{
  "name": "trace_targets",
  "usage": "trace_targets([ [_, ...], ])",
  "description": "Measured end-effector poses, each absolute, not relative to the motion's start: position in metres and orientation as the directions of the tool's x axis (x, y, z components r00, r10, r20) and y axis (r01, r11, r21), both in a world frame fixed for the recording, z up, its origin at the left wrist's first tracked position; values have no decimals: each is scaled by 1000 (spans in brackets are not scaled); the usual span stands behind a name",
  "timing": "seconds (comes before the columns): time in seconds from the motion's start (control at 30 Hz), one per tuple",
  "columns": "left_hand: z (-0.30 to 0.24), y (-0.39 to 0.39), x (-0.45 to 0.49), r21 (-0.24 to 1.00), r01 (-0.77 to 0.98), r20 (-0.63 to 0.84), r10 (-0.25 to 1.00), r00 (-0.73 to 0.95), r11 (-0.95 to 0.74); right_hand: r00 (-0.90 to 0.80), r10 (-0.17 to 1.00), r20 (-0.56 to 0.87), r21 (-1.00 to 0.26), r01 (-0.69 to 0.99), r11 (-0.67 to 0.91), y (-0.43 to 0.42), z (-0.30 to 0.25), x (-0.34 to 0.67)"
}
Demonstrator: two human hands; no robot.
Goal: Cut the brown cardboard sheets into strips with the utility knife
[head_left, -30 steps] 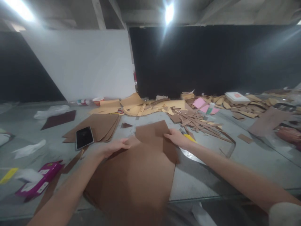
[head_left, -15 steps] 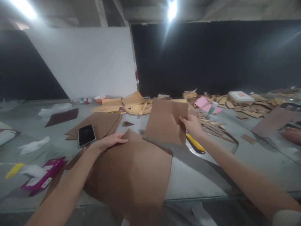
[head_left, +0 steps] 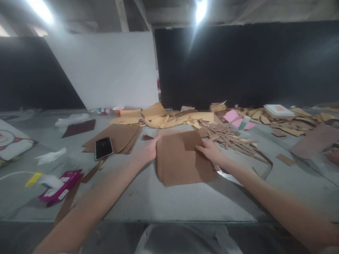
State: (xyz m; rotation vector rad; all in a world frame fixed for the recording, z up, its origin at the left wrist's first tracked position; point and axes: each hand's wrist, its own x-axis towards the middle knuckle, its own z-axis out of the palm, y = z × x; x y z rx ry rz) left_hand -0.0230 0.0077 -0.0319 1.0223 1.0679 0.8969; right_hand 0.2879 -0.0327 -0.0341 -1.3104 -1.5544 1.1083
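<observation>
Brown sheets (head_left: 182, 169), smooth, squarish, at least two, mid-scene over the worktop (head_left: 164, 206)
Pinched by the right hand (head_left: 210, 152), touched by the left hand (head_left: 150, 151) (grip blurred, cannot tell); one phone (head_left: 103, 147) farther left.

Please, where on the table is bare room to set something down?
One patch lies between the held sheets and the table's near edge. Another: right of the right forearm, nearer than the small brown piece. The back is crowded with scraps; the left has the phone and purple packet.
</observation>
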Motion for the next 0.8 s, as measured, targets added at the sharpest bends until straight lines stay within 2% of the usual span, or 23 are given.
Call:
trace_targets([
  [0.23, -48, -20, 1, 941, -287, -134, 976, 174, 180, -158, 983, 94, -914, 378, 148, -33, -52, 282],
  [0.4, -47, -26, -1, 953, -302, -3, 997, 72, 25, -121, 971, 207, -873, 424, 239, -38, -54, 275],
  [0.57, -39, -19, -14, 934, -351, 75, 997, 4, -69, 196, 893, 405, -836, 475, 275, -23, -62, 287],
  [0.6, -37, -18, -16, 929, -359, 88, 996, -6, -84, 237, 883, 405, -851, 450, 269, -21, -61, 291],
  [0.67, -33, -19, -20, 923, -369, 107, 994, -20, -107, 210, 928, 307, -921, 311, 234, -21, -57, 297],
  [0.73, -28, -21, -23, 923, -363, 127, 992, -25, -127, 60, 984, 169, -980, 120, 161, -25, -51, 300],
  [0.8, -24, -23, -25, 926, -341, 164, 986, -27, -164, -75, 993, 95, -995, -28, 93, -31, -45, 299],
])
